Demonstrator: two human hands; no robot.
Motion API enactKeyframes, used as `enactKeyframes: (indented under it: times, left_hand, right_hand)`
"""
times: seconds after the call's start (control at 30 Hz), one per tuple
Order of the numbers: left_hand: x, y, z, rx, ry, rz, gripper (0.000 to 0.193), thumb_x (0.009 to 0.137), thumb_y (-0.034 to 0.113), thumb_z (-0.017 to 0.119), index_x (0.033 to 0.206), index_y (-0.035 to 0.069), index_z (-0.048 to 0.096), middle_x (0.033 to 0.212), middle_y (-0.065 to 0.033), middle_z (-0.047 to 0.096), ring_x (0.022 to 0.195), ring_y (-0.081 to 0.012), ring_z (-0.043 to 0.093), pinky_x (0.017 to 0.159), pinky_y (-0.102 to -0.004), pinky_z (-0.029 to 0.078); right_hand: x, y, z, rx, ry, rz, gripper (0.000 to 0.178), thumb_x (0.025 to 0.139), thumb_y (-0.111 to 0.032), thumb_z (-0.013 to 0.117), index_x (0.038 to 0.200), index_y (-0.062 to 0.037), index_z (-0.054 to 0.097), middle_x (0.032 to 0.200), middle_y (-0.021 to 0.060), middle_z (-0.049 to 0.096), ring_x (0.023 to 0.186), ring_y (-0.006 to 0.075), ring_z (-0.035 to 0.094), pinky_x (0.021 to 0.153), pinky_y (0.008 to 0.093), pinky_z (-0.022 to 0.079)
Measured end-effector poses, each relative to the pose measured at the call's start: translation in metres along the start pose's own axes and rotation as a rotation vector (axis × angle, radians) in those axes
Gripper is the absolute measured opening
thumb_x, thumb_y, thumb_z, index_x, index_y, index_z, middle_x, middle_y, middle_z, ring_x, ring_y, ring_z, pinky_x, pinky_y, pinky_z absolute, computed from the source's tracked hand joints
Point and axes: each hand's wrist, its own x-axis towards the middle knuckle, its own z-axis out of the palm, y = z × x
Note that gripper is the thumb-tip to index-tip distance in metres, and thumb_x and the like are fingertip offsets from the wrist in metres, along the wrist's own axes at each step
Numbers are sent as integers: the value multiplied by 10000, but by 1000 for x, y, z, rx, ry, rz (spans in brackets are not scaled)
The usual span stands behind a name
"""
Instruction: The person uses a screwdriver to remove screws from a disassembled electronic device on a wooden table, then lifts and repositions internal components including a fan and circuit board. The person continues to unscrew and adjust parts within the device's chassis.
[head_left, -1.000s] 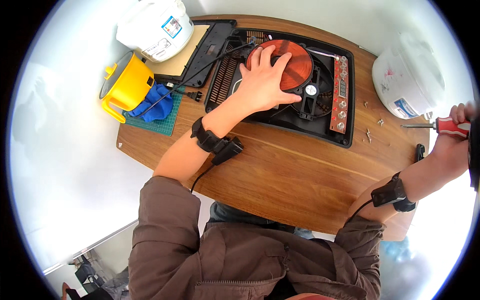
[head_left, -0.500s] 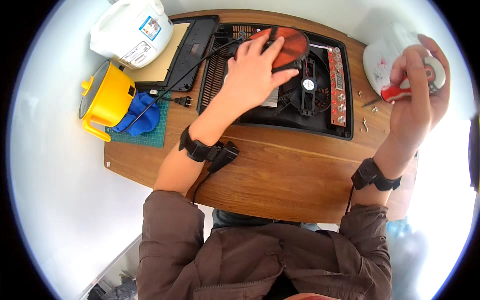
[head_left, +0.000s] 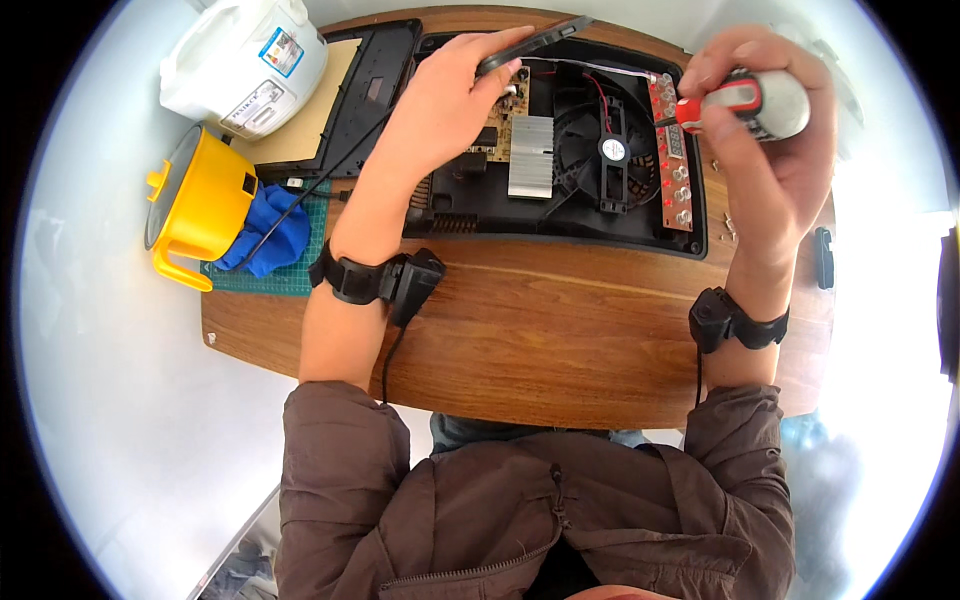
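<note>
My left hand (head_left: 450,100) grips a round coil disc (head_left: 545,42) by its edge, tilted up so that mostly its dark rim shows. Under it lies the black open housing (head_left: 600,228) of an induction cooker. Inside are a silver heatsink (head_left: 530,165), a fan (head_left: 612,150) and a narrow red-brown display board (head_left: 677,205) along the right side. Closed around the red and grey handle of a screwdriver (head_left: 740,97), my right hand (head_left: 780,175) is above that board, with the shaft pointing left over it. Whether the tip touches anything I cannot tell.
At the far left stand a white rice cooker (head_left: 250,75) and a yellow pot (head_left: 205,190), with a blue cloth (head_left: 278,222) on a green mat (head_left: 285,282). A black panel (head_left: 385,70) lies behind. Loose screws (head_left: 729,229) lie right of the housing.
My left hand has tipped the coil disc up on edge, uncovering the heatsink and circuit board. My right hand has brought the screwdriver left, over the display board.
</note>
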Motion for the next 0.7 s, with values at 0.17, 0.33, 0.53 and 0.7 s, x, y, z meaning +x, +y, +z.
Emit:
enactKeyframes:
  times: [0.17, 0.33, 0.53, 0.7]
  left_hand:
    - [3, 13, -14, -45, -68, -137, 360, 1040, 214, 607, 1397, 187, 646, 1144, -144, 694, 879, -253, 635, 800, -370, 518]
    - [12, 30, -23, -122, -41, -267, 306, 973, 132, 632, 1250, 13, 685, 1076, -186, 724, 1024, -310, 698, 903, -388, 532]
    - [13, 17, -30, -119, 52, -208, 372, 1039, 172, 574, 1355, -21, 611, 1185, -193, 711, 1110, -310, 674, 980, -366, 497]
    - [16, 16, -29, -213, 101, -277, 381, 1067, 215, 552, 1318, -65, 612, 1134, -191, 727, 1080, -241, 666, 972, -339, 483]
  right_hand:
    - [0, -7, 10, -213, -329, 5, 349, 811, 146, 588, 1120, -15, 580, 1055, 142, 595, 969, 220, 583, 872, 345, 479]
    - [-10, 4, 32, -600, -538, 26, 377, 787, 125, 615, 1120, -49, 604, 1058, 126, 579, 997, 347, 585, 863, 411, 487]
    - [-28, 40, 37, -749, -647, 156, 390, 825, 52, 691, 1170, -71, 556, 1079, 117, 557, 1077, 356, 577, 908, 451, 479]
    - [-22, 69, 32, -735, -812, 222, 418, 850, 19, 709, 1222, -76, 542, 1110, 116, 568, 1087, 346, 584, 930, 449, 483]
